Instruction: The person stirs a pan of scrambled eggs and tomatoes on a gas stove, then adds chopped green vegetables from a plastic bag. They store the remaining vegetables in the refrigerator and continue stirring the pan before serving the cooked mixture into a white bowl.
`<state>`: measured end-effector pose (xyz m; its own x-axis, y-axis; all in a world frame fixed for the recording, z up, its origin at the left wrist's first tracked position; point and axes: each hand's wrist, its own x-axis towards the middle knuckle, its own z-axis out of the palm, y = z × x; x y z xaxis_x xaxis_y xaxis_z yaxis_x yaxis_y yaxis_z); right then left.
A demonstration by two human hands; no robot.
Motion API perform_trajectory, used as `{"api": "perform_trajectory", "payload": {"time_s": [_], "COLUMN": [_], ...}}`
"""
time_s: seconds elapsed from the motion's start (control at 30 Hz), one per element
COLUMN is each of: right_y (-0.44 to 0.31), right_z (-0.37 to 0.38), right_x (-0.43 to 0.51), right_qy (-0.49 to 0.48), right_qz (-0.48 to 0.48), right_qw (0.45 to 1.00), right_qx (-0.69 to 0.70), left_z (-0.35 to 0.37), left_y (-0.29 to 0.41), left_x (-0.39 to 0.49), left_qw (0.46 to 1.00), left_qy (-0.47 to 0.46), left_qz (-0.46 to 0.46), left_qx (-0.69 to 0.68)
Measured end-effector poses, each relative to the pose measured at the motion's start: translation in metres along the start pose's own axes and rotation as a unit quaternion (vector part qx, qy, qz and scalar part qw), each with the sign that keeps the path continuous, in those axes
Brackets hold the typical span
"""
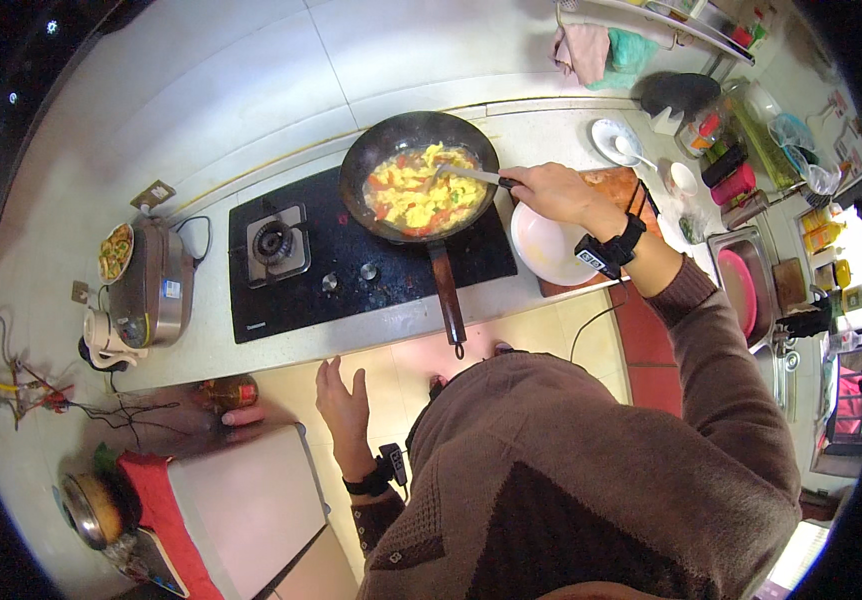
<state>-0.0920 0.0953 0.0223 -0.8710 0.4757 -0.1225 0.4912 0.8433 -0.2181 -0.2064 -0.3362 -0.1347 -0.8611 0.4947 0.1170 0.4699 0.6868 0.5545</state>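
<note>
My right hand [551, 193] grips the black handle of a metal spatula [468, 174], whose head is sunk in scrambled eggs with red pieces, likely tomato [423, 196]. The food fills the bottom of a dark wok [360, 161] on the right side of a black gas hob [288, 300]. From the wok a brown wooden handle [446, 292] juts over the counter's front edge. Below my right wrist sits a white bowl [551, 251] with yellowish residue inside. My left hand [345, 405] hangs free in front of the counter, its fingers apart, touching nothing.
Left of the bare burner [273, 241] stands a rice cooker [161, 277] with a plate of food [116, 251] on top. A wooden cutting board [611, 184] lies under the bowl. Farther right are a saucer with a spoon [618, 142] and a sink [765, 300]. A white refrigerator-like cabinet [243, 502] stands lower left.
</note>
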Motion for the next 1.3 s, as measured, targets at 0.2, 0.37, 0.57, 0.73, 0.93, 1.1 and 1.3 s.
{"api": "perform_trajectory", "payload": {"time_s": [0.2, 0.37, 0.57, 0.73, 0.93, 1.1, 1.3], "right_y": [0.009, -0.005, -0.016, -0.011, 0.015, 0.032, 0.033], "right_z": [0.021, 0.053, 0.067, 0.056, -0.010, -0.034, 0.020], "right_x": [0.040, 0.066, 0.049, 0.037, -0.006, -0.021, 0.009], "right_qy": [0.091, 0.077, 0.023, -0.002, 0.030, 0.036, 0.007], "right_qz": [-0.019, -0.011, -0.052, -0.061, -0.080, -0.074, -0.036], "right_qw": [0.994, 0.992, 0.995, 0.977, 0.990, 0.997, 0.999], "right_qx": [0.059, 0.095, 0.076, 0.204, 0.112, 0.004, 0.004], "left_z": [-0.002, -0.005, -0.001, 0.006, 0.002, 0.001, -0.002], "left_y": [0.002, 0.002, 0.002, 0.009, 0.010, 0.010, 0.013], "left_x": [-0.003, -0.006, -0.005, 0.007, 0.016, 0.013, 0.013], "left_qw": [1.000, 1.000, 1.000, 1.000, 1.000, 1.000, 0.999], "left_qy": [0.003, 0.002, -0.004, -0.008, -0.005, -0.008, -0.003], "left_qz": [-0.001, -0.012, -0.008, 0.016, 0.021, 0.026, 0.032], "left_qx": [0.002, 0.009, 0.007, 0.001, 0.004, 0.003, 0.002]}}
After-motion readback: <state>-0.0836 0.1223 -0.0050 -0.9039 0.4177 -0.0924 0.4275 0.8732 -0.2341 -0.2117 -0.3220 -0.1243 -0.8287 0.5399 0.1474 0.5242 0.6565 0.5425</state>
